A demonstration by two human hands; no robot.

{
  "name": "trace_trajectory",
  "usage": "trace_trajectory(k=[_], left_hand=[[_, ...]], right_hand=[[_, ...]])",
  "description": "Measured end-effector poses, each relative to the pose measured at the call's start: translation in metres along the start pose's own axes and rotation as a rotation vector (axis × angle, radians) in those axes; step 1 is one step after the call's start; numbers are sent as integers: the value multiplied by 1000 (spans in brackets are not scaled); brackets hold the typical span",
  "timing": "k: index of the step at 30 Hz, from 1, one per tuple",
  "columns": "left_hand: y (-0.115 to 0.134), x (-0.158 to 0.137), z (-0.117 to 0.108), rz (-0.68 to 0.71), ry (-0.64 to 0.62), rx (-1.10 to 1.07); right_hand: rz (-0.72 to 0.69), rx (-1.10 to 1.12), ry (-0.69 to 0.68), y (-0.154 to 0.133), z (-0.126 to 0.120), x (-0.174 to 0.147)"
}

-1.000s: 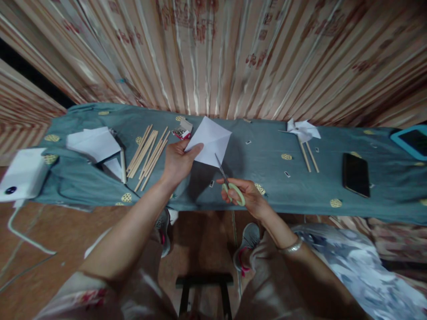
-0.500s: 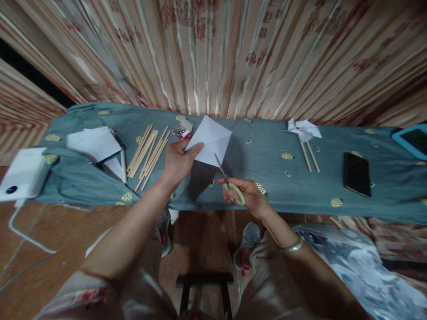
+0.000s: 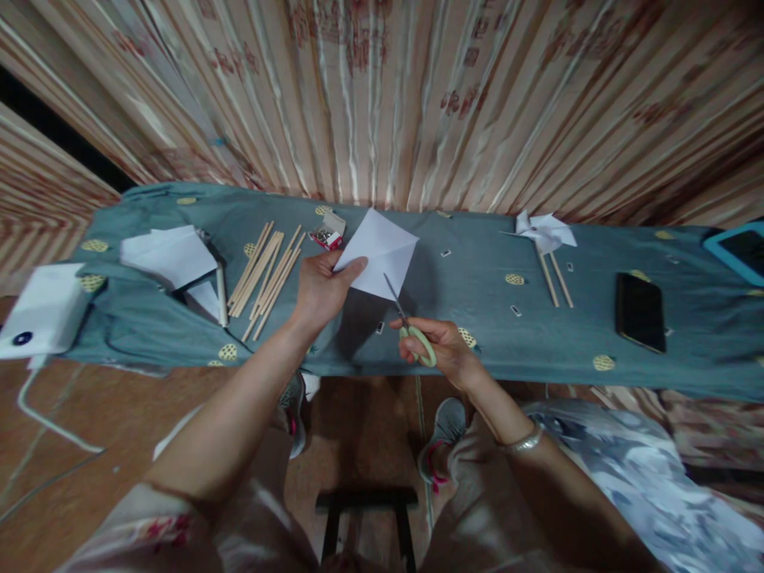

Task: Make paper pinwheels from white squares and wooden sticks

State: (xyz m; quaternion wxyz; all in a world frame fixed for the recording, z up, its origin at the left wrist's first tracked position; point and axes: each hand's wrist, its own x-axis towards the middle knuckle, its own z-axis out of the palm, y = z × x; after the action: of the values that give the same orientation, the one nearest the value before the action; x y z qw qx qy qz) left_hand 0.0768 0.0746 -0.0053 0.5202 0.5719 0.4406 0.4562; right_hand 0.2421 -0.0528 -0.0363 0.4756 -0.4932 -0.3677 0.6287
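Pinched at its left corner, a white square of paper (image 3: 382, 247) with faint creases is held above the table by my left hand (image 3: 325, 288). My right hand (image 3: 438, 346) grips scissors (image 3: 421, 344) with pale green handles. Their blades lie at the lower edge of the sheet and point up toward its middle; I cannot tell how far any cut runs. Just behind my left hand is a small open box of metal pins (image 3: 328, 232). Several wooden sticks (image 3: 263, 282) lie to the left of that hand.
White paper sheets (image 3: 170, 255) and a pale rod (image 3: 221, 294) lie left on the cloth-covered table (image 3: 477, 247). At the far left sits a white device (image 3: 44, 310) with a cable. Rightward are paper pinwheels (image 3: 546, 232) on sticks, a black phone (image 3: 641, 312) and a blue-framed tablet (image 3: 740, 251).
The whole view has shifted very slightly. Both hands, the paper and the scissors keep nearly the same positions relative to each other.
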Motion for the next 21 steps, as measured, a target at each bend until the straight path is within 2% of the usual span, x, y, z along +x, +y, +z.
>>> trace_trajectory(k=[6,21], left_hand=[[-3,0,1,12,-8,27],[-2,-3,5,-13,-33,4]], right_hand=[[-29,-30,-2,1,-2,0],[-3,4,27,-1,-1,1]])
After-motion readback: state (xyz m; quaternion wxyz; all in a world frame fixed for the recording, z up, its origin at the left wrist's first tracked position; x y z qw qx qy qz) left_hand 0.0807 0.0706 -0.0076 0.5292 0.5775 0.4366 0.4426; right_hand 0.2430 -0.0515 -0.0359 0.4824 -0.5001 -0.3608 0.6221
